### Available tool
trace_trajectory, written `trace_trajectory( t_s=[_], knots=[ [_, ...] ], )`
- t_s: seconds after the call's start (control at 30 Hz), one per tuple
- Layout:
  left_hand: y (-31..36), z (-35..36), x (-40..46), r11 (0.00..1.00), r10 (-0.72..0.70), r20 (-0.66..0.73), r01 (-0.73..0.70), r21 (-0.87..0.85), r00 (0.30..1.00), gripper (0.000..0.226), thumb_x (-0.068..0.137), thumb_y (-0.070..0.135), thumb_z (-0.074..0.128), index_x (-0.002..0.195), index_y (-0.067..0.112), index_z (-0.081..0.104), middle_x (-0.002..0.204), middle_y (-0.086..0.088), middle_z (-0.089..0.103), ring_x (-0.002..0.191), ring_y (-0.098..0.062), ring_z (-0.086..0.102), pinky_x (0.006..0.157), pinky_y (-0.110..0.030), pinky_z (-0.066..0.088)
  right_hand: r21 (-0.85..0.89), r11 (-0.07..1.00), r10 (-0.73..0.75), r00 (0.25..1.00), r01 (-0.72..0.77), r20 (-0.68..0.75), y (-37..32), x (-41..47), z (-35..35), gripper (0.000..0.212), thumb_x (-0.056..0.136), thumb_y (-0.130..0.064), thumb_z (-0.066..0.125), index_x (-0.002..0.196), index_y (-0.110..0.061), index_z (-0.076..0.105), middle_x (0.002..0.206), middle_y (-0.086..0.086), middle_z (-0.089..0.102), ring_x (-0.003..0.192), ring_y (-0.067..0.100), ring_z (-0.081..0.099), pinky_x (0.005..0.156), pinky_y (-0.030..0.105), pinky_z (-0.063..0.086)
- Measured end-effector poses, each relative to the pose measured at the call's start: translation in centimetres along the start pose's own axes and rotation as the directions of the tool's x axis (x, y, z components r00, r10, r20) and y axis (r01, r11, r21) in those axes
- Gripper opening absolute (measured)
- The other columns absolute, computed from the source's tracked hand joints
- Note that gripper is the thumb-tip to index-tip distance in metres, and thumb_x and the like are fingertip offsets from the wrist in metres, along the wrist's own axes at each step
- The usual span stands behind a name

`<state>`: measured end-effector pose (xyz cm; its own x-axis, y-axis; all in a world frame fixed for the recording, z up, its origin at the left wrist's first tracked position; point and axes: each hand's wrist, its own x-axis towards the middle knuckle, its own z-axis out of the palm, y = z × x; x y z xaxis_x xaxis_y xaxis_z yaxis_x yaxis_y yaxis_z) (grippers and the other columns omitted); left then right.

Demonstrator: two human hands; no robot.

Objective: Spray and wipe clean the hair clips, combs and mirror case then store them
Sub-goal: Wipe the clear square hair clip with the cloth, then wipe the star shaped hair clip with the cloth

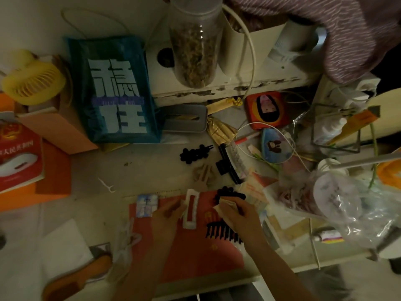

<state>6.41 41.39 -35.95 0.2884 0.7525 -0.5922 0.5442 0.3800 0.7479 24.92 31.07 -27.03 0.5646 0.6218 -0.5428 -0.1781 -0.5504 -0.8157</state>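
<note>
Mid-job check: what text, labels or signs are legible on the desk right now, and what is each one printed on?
"稳住", large pale characters: teal bag.
Small purple line across those characters: blurred, unreadable.
"人民共和国", partly cut off at the frame edge, under a round emblem: red booklet.
Print on the white bottle: too small to read.
Marks on the small blue card: blurred.
Label on the tube: unreadable.

Pretty dim and yellowish overall, corners going murky. Wide-angle lens bends the edges hard. Small glints on the clear jar (196,40) and plastic bag (355,205); both hands look soft and smeared.
</note>
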Motion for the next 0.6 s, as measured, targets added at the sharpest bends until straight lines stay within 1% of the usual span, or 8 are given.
trace_trajectory(
  t_s=[0.03,0.13,0.2,0.27,0.43,0.5,0.57,0.6],
  knots=[
    [1.1,-0.1,-0.4,0.999,-0.025,-0.002,0.025,0.033,1.000,0.025,0.085,0.041,0.068,0.106,0.054,0.064,0.109,0.031,0.064,0.100,0.012,0.059,0.072,-0.002,0.046,0.001,1.000,-0.009,1.000,0.009,0.003,0.0,-0.1,-0.1,0.012,0.088,-0.017,0.067,0.095,-0.025,0.071,0.092,-0.007,0.071,0.085,0.006,0.065,0.075,0.021,0.052],
    [2.0,0.0,-1.0,0.994,-0.021,-0.091,0.011,-0.108,0.996,0.023,0.081,0.024,0.074,0.091,0.044,0.071,0.096,0.024,0.070,0.088,0.012,0.063,0.067,-0.002,0.045,0.014,0.999,-0.029,1.000,0.029,0.012,-0.3,-0.3,-0.1,0.016,0.087,-0.016,0.067,0.089,-0.032,0.070,0.083,-0.019,0.070,0.078,-0.004,0.064,0.066,0.012,0.049],
    [3.0,0.0,-1.7,0.988,-0.032,-0.121,0.014,-0.151,0.992,0.023,0.079,0.016,0.076,0.097,0.029,0.071,0.096,0.014,0.071,0.082,0.007,0.065,0.065,-0.003,0.046,0.019,0.998,-0.052,0.999,0.052,0.016,-0.6,-0.3,0.0,0.017,0.087,-0.014,0.067,0.089,-0.031,0.070,0.080,-0.021,0.070,0.076,-0.006,0.064,0.064,0.009,0.048],
    [3.9,-0.5,-2.5,0.988,-0.025,-0.120,0.007,-0.152,0.993,0.025,0.081,0.009,0.073,0.105,0.011,0.070,0.101,0.003,0.071,0.092,-0.004,0.066,0.071,-0.006,0.047,0.030,0.997,-0.072,0.997,0.071,0.031,-1.0,-0.4,0.1,0.016,0.086,-0.014,0.068,0.088,-0.029,0.070,0.078,-0.020,0.070,0.074,-0.006,0.064,0.062,0.007,0.047],
    [4.8,-2.4,-4.8,0.988,0.022,-0.175,-0.049,-0.149,0.984,0.030,0.083,-0.005,0.065,0.113,-0.007,0.062,0.112,-0.020,0.066,0.109,-0.034,0.061,0.099,-0.041,0.046,0.018,0.991,-0.137,0.988,0.136,0.065,-2.2,-1.0,0.9,0.014,0.085,-0.013,0.070,0.083,-0.027,0.069,0.074,-0.013,0.070,0.070,-0.003,0.064,0.060,0.008,0.047],
    [4.8,-3.4,-5.7,0.990,0.016,-0.216,-0.045,-0.131,0.976,0.035,0.084,-0.005,0.064,0.118,-0.003,0.058,0.116,-0.020,0.063,0.108,-0.032,0.059,0.099,-0.031,0.046,0.019,0.988,-0.156,0.982,0.155,0.106,-2.7,-1.2,1.5,0.011,0.085,-0.014,0.070,0.084,-0.025,0.068,0.074,-0.014,0.069,0.069,-0.002,0.064,0.059,0.008,0.047],
    [5.0,-4.6,-6.9,0.998,0.031,-0.281,-0.045,-0.046,0.959,0.035,0.082,0.004,0.070,0.116,0.003,0.061,0.112,-0.010,0.063,0.093,-0.014,0.061,0.080,-0.003,0.042,0.003,0.986,-0.164,0.977,0.165,0.138,-3.0,-1.6,2.3,0.010,0.084,-0.016,0.070,0.085,-0.025,0.069,0.077,-0.017,0.069,0.072,-0.005,0.064,0.060,0.007,0.046],
    [4.9,-5.3,-7.3,0.998,0.045,-0.324,-0.054,-0.016,0.945,0.035,0.080,0.008,0.073,0.114,0.008,0.062,0.108,-0.004,0.061,0.088,-0.007,0.059,0.074,0.000,0.041,-0.004,0.986,-0.162,0.976,0.164,0.149,-3.1,-1.7,2.8,0.009,0.085,-0.017,0.071,0.086,-0.025,0.069,0.080,-0.015,0.069,0.074,-0.005,0.064,0.061,0.007,0.047]
  ],
)
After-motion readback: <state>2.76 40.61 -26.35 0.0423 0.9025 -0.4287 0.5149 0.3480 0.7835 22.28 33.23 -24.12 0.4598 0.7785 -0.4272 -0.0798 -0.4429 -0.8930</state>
